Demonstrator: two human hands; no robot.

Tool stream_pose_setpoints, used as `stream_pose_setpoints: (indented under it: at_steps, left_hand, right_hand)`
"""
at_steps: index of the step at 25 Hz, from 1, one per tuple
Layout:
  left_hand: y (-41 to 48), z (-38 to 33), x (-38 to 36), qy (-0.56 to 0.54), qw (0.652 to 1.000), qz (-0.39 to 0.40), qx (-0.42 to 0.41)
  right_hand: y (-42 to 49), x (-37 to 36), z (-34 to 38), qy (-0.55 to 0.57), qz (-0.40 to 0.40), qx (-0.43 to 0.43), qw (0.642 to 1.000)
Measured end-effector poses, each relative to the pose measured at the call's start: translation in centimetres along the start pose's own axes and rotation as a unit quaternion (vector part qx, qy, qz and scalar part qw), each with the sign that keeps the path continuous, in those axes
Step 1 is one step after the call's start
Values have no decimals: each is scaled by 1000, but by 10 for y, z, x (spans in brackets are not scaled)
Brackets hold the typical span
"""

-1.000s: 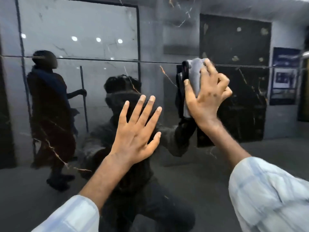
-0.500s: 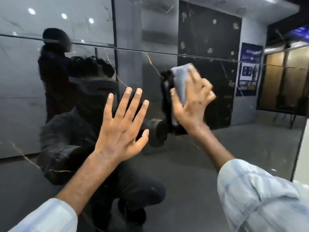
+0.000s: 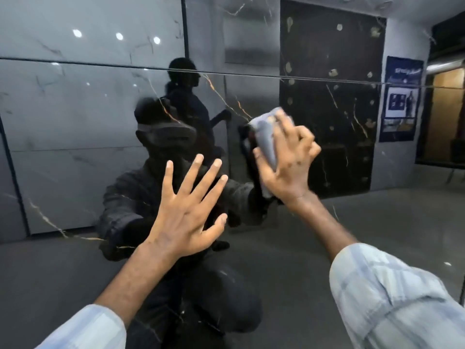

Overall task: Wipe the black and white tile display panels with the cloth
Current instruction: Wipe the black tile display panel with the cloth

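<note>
A glossy black tile panel [image 3: 352,235] with thin gold veins fills the view and mirrors the room. My right hand [image 3: 289,162] grips a folded grey cloth [image 3: 266,137] and holds it against the panel below a thin horizontal seam [image 3: 251,74]. Most of the cloth is hidden under my fingers. My left hand [image 3: 187,212] lies flat on the panel lower and to the left, fingers spread and straight, holding nothing.
The panel reflects me crouching, another person standing behind with a stick, white marbled wall tiles [image 3: 88,109], a dark spotted panel [image 3: 327,96] and a blue poster [image 3: 400,99]. At the far right edge is a lit brown doorway reflection [image 3: 445,117].
My right hand with the cloth has slid lower on the panel, further below the seam. My left hand stays flat on the tile. The camera view has shifted sideways.
</note>
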State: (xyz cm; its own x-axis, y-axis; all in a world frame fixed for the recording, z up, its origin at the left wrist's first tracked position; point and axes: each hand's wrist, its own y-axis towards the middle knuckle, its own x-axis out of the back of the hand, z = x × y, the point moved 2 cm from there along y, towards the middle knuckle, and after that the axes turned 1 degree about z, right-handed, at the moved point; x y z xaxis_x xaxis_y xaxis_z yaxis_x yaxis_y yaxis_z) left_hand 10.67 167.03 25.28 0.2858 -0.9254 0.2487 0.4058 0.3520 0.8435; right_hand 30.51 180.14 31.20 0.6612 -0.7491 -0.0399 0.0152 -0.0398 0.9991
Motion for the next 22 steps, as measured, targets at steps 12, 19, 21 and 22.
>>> stream_pose_setpoints:
  at_steps: [12,19,21,22]
  left_hand:
    - [-24,-17,-17,51,998,6,22]
    - [-24,-16,-16,56,998,13,23]
    - [-33,-22,-17,37,999,23,16]
    - [-42,-28,-18,27,999,35,2]
  right_hand:
    - [-56,1,-12,8,12,-15,1000]
    - [-63,9,-55,9,28,6,1000]
    - [-61,8,-61,28,-1,-214,977]
    - [-66,7,-52,25,-5,-244,969]
